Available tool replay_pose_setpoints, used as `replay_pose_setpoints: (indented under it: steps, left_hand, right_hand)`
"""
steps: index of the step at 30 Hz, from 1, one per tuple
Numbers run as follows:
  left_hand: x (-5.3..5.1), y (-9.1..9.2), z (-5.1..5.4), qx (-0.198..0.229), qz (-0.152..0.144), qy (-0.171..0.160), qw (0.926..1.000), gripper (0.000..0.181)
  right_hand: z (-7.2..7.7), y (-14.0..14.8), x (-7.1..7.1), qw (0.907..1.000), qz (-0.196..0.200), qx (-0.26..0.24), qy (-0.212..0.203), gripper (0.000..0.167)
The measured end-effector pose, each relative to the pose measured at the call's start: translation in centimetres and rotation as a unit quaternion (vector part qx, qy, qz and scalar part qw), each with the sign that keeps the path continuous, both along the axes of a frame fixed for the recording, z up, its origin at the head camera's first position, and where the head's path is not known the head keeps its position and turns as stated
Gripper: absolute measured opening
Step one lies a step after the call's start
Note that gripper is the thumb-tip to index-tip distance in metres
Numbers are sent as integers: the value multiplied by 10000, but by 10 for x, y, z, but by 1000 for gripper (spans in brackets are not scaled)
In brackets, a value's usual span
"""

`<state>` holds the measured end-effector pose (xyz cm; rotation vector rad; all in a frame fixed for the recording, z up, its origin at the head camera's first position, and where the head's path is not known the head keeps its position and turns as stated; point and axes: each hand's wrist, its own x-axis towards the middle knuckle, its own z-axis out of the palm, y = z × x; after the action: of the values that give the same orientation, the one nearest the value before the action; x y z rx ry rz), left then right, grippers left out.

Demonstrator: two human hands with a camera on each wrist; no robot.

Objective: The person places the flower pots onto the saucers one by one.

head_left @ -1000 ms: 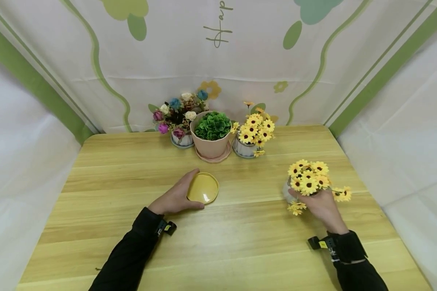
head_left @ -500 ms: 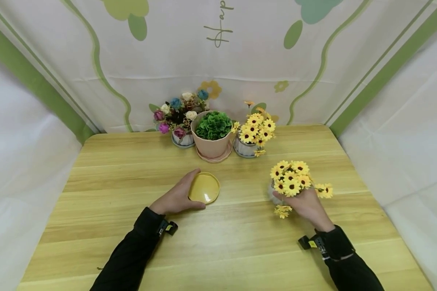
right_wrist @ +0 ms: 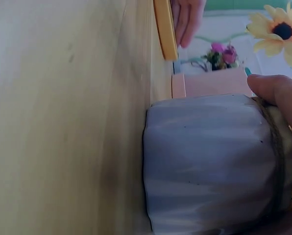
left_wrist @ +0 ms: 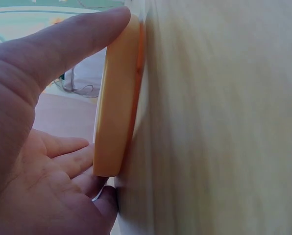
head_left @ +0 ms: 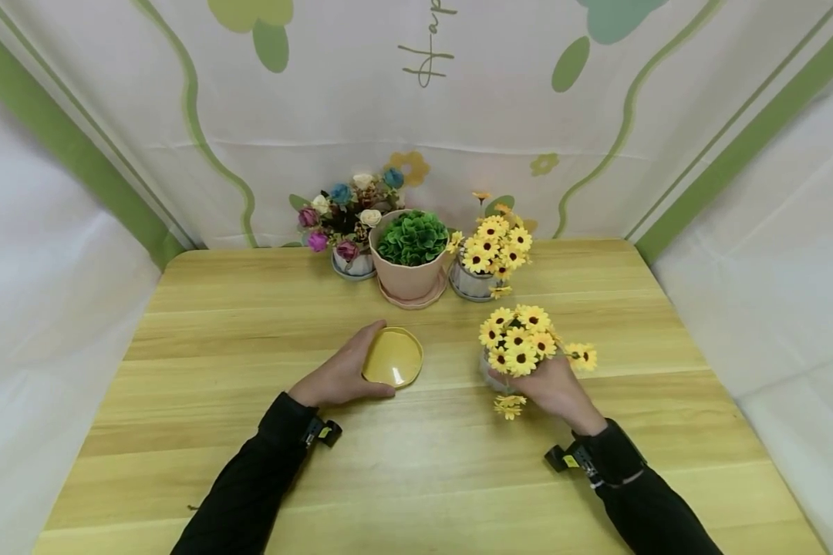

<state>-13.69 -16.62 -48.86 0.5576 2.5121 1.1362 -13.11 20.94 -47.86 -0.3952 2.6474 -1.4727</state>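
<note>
My left hand (head_left: pixel 347 372) holds the rim of a shallow yellow saucer (head_left: pixel 392 358) on the table, thumb on the near side and fingers on the far side. In the left wrist view the thumb presses the edge of the saucer (left_wrist: pixel 117 98). To the right, my right hand (head_left: pixel 551 388) grips a whitish flowerpot (right_wrist: pixel 209 161) near its top, where a cord circles it. Yellow daisies (head_left: pixel 518 339) with dark centres fill this pot and hide much of it from above. The pot stands upright, a short way right of the saucer; its contact with the table is hard to tell.
Along the back stand a pot of mixed roses (head_left: pixel 350 216), a pink pot (head_left: pixel 408 279) with green leaves on a pink saucer, and another pot of yellow daisies (head_left: pixel 493 247) on a grey saucer. A patterned cloth (head_left: pixel 347 100) hangs behind the wooden table (head_left: pixel 416 478).
My right hand has moved left with the daisy pot, bringing it closer to the yellow saucer. The left hand stays at the saucer; the head view has shifted slightly.
</note>
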Motion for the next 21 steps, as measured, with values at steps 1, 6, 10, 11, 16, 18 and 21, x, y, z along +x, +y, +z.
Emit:
replay_pose_setpoints:
  steps: [1,6,10,11,16,18,21]
  left_hand:
    - [0,0,0,1,-5,3,10000,120]
    - [0,0,-1,11,4,-7,10000,120]
    - [0,1,-1,3,-1,18,10000,120]
    - [0,1,-1,3,-7,26,10000,120]
    - [-1,2,-1,-7,-49,34,10000,120]
    - [-2,3,0,-28,-60,20,10000,120]
    - [-2,3,0,-40,-63,4,10000,120]
  right_hand:
    - [0,-3,0,10000,31,31,-2,82]
    - [2,-18,-1,9998,109,100,-96,86]
    - [1,-26,-2,9995,267,69,-168,82]
    - [1,-28,-2,9993,330,34,-172,80]
    - [3,-36,-2,9982,595,23,24,76]
    - [5,-38,-1,9979,638,-123,-57,79]
    - [7,-43,0,9925,739,-767,-598,80]
